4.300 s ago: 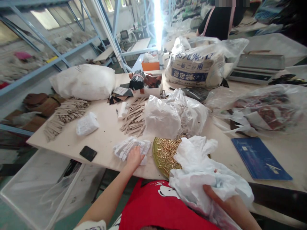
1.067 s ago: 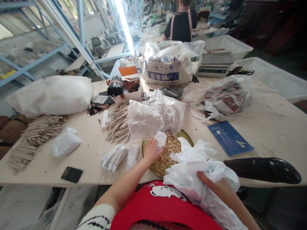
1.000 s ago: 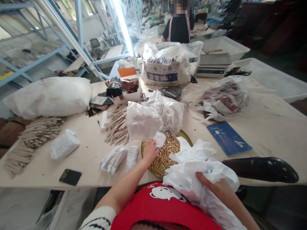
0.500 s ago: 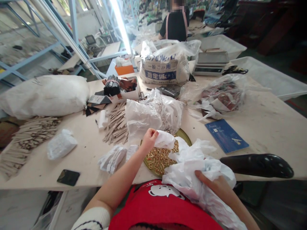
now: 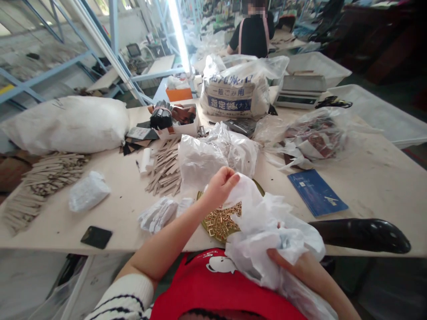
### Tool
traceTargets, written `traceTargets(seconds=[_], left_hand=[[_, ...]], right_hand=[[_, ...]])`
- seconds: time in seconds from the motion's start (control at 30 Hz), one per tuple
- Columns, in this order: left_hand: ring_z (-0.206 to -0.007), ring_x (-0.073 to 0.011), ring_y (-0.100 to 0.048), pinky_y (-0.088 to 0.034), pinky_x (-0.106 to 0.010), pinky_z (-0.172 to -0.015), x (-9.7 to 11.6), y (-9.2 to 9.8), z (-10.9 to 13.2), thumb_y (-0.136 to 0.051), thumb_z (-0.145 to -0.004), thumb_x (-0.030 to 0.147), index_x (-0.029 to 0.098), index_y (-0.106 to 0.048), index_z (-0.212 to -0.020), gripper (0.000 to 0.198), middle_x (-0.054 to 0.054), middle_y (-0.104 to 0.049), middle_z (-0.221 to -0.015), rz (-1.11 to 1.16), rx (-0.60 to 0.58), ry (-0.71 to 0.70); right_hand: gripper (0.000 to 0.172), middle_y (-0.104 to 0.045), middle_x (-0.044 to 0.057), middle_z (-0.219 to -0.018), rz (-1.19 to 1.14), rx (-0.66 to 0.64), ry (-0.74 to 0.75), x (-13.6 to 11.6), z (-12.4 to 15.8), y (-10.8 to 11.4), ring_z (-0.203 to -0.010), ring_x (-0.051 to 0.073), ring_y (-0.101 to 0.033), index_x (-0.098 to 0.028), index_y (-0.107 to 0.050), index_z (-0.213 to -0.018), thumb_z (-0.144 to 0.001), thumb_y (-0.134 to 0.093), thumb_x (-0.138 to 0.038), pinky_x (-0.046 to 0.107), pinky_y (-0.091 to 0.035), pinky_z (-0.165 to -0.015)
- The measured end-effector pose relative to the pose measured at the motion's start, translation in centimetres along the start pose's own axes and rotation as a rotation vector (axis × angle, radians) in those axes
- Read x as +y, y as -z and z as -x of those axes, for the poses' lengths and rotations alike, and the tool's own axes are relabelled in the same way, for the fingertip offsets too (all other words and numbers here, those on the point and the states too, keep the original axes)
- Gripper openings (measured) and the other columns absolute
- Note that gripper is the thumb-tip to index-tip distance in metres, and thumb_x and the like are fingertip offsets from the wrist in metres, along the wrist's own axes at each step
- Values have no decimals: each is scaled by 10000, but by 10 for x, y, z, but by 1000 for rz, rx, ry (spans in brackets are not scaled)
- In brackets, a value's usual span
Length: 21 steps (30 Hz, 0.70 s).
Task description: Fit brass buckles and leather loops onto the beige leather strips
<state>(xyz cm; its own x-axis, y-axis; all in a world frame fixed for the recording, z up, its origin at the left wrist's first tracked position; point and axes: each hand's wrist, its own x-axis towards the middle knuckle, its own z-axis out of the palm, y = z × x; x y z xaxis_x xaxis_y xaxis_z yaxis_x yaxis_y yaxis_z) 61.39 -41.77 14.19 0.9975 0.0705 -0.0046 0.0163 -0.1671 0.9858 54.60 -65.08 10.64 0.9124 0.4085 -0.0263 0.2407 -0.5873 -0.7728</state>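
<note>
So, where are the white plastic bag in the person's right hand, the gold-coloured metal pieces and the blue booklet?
White plastic bag (image 5: 255, 242): head view, on its crumpled side.
Gold-coloured metal pieces (image 5: 220, 223): head view, mid-pile.
Blue booklet (image 5: 316, 192): head view, middle of its upper cover.

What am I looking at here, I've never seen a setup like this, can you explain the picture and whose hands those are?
There's no robot here: these are a person's own two bare hands. The view comes from one camera worn on that person's head, looking forward and down.

The left hand pinches thin white plastic between its fingers. The right hand grips a crumpled white bundle; I can't tell whether the two are one piece.

Just below the left hand is a round tray of small gold-coloured pieces. Also on the table are loose flat strips, a blue booklet and several plastic bags. Another person is in the background.
</note>
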Motion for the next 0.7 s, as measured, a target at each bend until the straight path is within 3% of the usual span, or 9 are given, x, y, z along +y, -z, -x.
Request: traceTargets(seconds=[0.1, 0.17, 0.27, 0.37, 0.43, 0.5, 0.6, 0.67, 0.7], left_hand=[[-550, -61, -306, -269, -184, -510, -6, -19, 24, -482, -786, 335, 162, -403, -703, 208, 54, -346, -617, 91, -151, 143], [-564, -62, -319, -274, -183, -516, -14, -30, 44, -478, -783, 363, 157, -419, -726, 222, 47, -374, -640, 186, -257, 240], [-613, -68, -356, -298, -178, -538, -23, -38, 70, -492, -775, 382, 153, -449, -787, 233, 28, -422, -709, 313, -325, 315], [-621, -64, -368, -307, -169, -546, -23, -37, 83, -546, -748, 365, 154, -471, -802, 231, 26, -436, -728, 384, -400, 369], [-605, -57, -382, -321, -167, -554, -21, -32, 84, -569, -736, 380, 159, -481, -812, 250, 31, -449, -720, 446, -463, 405], [-626, -63, -427, -360, -176, -593, -22, -25, 78, -578, -729, 408, 163, -505, -834, 276, 23, -489, -746, 479, -580, 397], [-680, -92, -508, -414, -198, -644, -35, -7, 58, -535, -763, 421, 159, -565, -846, 276, -8, -564, -790, 260, -743, 352], [-695, -113, -551, -435, -209, -645, -54, 8, 40, -456, -817, 394, 156, -600, -852, 281, -31, -605, -795, -119, -601, 345], [-715, -122, -567, -442, -215, -657, -66, 15, 33, -419, -838, 373, 160, -609, -867, 288, -40, -619, -812, -353, -419, 339]], right_hand=[[258, -669, 29, -750, -31, -102, 74, -21, -7, -3, -697, 219, -634, -234, -582, -882, -691, -536, -402, 338, -537, -669], [330, -654, 49, -856, -49, -110, 132, -27, -9, -7, -792, 225, -624, -228, -531, -1003, -707, -531, -375, 353, -522, -739], [555, -541, 137, -1097, 4, 62, 263, -24, -5, -13, -1009, 276, -543, -186, -402, -1184, -682, -580, -342, 432, -467, -847], [804, -341, 205, -1314, 164, 245, 342, -17, -2, -13, -1197, 370, -365, -163, -296, -1297, -609, -664, -354, 548, -357, -933], [870, -306, 196, -1364, 152, 126, 327, -16, -5, -12, -1228, 374, -333, -171, -240, -1338, -606, -668, -370, 553, -332, -957], [852, -401, 183, -1323, 25, -105, 286, -18, -11, -13, -1161, 320, -449, -165, -189, -1360, -655, -617, -378, 476, -414, -921], [656, -594, 146, -1136, -99, -272, 179, -21, -17, -17, -961, 265, -606, -146, -366, -1277, -695, -544, -392, 375, -511, -807], [449, -674, 111, -973, -106, -249, 107, -17, -15, -18, -836, 258, -648, -168, -560, -1073, -699, -517, -411, 353, -537, -744], [369, -696, 91, -884, -100, -223, 76, -12, -13, -18, -766, 253, -661, -186, -610, -966, -698, -512, -420, 342, -550, -699]])
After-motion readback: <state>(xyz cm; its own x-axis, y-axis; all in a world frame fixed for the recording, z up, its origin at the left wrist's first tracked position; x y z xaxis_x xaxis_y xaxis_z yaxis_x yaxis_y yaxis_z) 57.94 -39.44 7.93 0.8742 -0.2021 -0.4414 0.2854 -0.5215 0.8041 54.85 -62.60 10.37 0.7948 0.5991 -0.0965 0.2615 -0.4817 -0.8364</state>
